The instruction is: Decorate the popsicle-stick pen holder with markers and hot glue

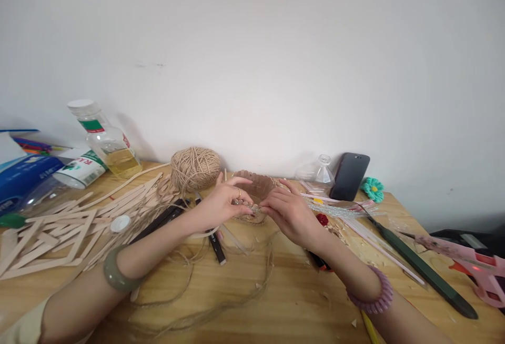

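A small brown container point(258, 183) with a scalloped rim stands in the middle of the table near the wall. At its near side, a row of small shiny rounded pieces point(246, 208) runs between my hands; their exact kind is too small to tell. My left hand point(224, 204) pinches the left part of this row, its fingers partly over the container's rim. From the right, my right hand point(292, 215) has its fingertips closed on the other end. Both hands hide much of the container.
A ball of twine point(195, 168), wooden sticks point(59, 241), a glass bottle point(114, 147) and a black marker point(216, 244) lie left. On the right are a phone point(349, 175), tweezers point(426, 270), a pink glue gun point(469, 262) and a red flower point(322, 220). Loose twine point(221, 307) crosses the front.
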Demonstrator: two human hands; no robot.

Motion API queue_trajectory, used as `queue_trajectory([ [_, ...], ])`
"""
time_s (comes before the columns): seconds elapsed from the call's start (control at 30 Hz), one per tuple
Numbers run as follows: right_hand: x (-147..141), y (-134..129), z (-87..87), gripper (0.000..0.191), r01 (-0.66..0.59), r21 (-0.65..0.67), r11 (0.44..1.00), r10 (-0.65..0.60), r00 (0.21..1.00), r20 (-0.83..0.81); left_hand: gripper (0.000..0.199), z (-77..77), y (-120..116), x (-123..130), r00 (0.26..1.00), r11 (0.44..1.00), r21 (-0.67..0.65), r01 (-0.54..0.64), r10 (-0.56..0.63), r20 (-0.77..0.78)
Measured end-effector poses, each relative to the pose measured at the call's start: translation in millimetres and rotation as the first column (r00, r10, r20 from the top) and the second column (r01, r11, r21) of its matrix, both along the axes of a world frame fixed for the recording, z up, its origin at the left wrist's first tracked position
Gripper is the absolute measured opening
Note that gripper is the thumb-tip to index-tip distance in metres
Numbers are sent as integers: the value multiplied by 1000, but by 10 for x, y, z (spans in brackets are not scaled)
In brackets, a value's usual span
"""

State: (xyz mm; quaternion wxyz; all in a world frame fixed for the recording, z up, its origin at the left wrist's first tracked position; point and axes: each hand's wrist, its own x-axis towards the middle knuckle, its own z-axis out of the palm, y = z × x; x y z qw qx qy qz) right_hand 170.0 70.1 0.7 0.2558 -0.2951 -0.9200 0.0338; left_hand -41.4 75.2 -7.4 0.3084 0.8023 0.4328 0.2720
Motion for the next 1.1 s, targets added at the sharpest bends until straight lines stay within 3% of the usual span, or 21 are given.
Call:
queue_trajectory([
  [0.27,-53,-73,99,15,73,-102,992,-67,996,62,17,202,-6,-54,982,990,-78,116,-126,-139],
  [0.5,-193,-119,63,14,215,-71,974,-211,976,55,19,166,-28,-31,985,995,-67,79,-88,-148],
  [0.8,-141,-100,75,12,171,-73,982,-167,984,69,20,187,-24,-29,983,993,-46,110,-115,-145],
  [0.97,-67,-50,45,13,148,-77,986,-149,989,-10,49,185,-24,-69,988,995,-12,97,-98,-119],
  [1.03,-10,-31,121,10,166,-89,982,-171,983,-61,74,164,-19,-107,999,1000,-11,15,-15,48],
  [1.1,50,-26,248,9,157,-127,979,-176,972,-156,101,141,-15,-131,956,996,-87,-37,60,287],
])
